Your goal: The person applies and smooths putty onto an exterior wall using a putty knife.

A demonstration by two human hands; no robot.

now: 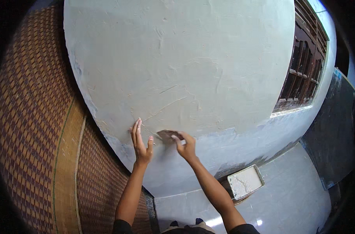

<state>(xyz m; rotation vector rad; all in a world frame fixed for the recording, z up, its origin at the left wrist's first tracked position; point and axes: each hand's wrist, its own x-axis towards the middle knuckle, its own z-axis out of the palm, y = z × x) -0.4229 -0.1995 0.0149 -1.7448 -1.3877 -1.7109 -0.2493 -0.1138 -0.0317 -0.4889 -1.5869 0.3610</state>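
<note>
A pale wall [177,58] in front of me bears a coat of creamy putty with ridges and small crumbs; lower down it shows a bluish-grey bare band. My left hand [142,147] rests against the wall near its left edge, fingers stretched upward and thumb apart, with white smears on the fingertips. In my right hand [188,148] is a brown, flat putty scraper [167,135], pinched between thumb and fingers. Its blade lies close to the wall, just right of my left hand; whether the whole edge touches I cannot tell.
A rectangular tub [260,174] of white putty stands on the shiny grey floor [290,191] at lower right. A brown wooden window [302,70] with bars is set in the wall's right part. Woven matting [33,97] hangs along the left; a dark board [333,128] leans at right.
</note>
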